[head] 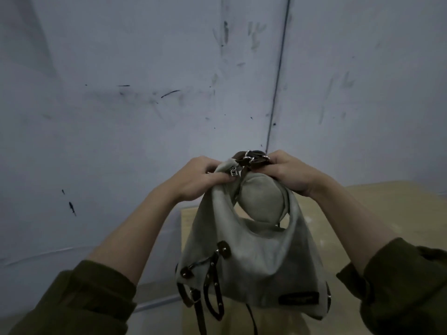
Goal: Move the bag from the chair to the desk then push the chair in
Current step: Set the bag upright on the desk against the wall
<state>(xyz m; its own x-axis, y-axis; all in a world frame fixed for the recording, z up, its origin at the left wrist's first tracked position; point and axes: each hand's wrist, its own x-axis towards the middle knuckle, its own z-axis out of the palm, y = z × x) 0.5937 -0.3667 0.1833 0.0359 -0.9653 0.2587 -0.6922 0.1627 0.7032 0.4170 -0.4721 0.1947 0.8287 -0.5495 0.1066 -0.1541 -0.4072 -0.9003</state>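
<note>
A grey-green fabric bag [256,262] with dark brown leather straps and metal studs hangs in the air in front of me, above the light wooden desk [377,209]. My left hand [196,180] is shut on the left side of the bag's top. My right hand [287,172] is shut on the brown strap and buckle at the top right. The bag's lower straps dangle below it. The chair is out of view.
A pale, scuffed wall [145,93] with a vertical seam stands right behind the desk. The desk's left edge runs down at the centre, with floor [154,293] to its left. My olive sleeves fill the lower corners.
</note>
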